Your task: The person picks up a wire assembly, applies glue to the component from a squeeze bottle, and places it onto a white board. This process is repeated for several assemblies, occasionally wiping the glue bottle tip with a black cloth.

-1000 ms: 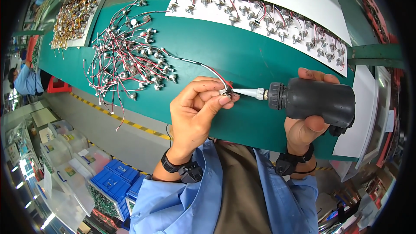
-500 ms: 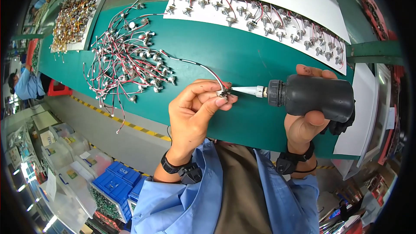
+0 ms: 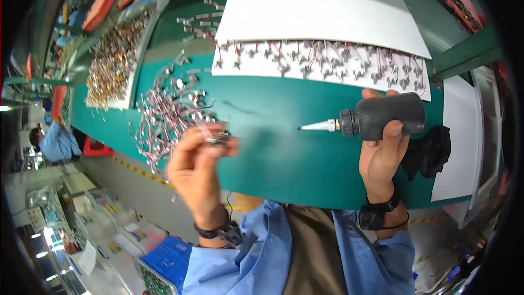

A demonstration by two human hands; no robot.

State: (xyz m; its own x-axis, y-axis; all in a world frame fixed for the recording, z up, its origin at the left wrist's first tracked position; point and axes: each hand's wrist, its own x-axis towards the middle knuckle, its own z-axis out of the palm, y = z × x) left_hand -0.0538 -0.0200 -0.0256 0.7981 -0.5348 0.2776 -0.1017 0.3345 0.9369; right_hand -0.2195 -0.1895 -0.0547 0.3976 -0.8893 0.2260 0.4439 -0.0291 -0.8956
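Over the green surface, our left hand pinches a metal part near the wired pile; our right hand grips a black bottle, nozzle leftward.

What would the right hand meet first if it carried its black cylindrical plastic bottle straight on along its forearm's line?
Probably the small silver metal components on the flat white sheet beyond the right hand; its height is unclear, so it might pass over them.
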